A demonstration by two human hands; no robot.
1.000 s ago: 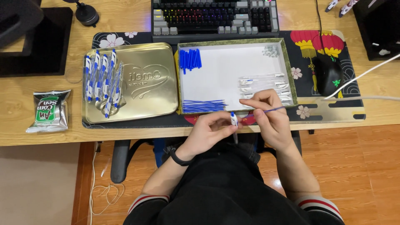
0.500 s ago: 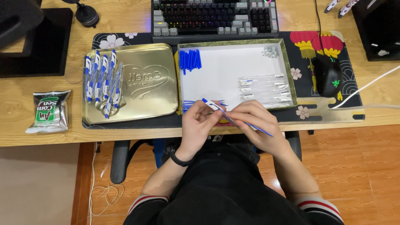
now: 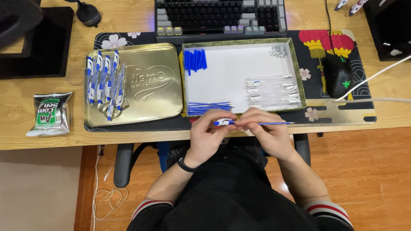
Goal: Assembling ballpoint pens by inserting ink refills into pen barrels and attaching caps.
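Note:
My left hand (image 3: 210,136) holds a blue and white pen body (image 3: 224,122) level at the desk's front edge. My right hand (image 3: 266,133) touches it from the right and pinches a thin blue refill (image 3: 274,123) that sticks out to the right. Just beyond my hands stands a shallow white tray (image 3: 231,77). It holds a bunch of blue refills (image 3: 209,108), short blue caps (image 3: 195,60), clear pen barrels (image 3: 272,90) and small springs (image 3: 278,51). Left of it, several finished pens (image 3: 105,83) lie on a gold tin lid (image 3: 150,85).
A keyboard (image 3: 218,15) lies behind the tray, and a black mouse (image 3: 337,76) with a white cable sits at the right on a dark patterned desk mat (image 3: 342,107). A snack packet (image 3: 50,113) lies at the desk's left. Black stands sit in both far corners.
My hands rose from my lap to the desk edge. The pen body and refill turned from slanted to level, and the hands closed together around them.

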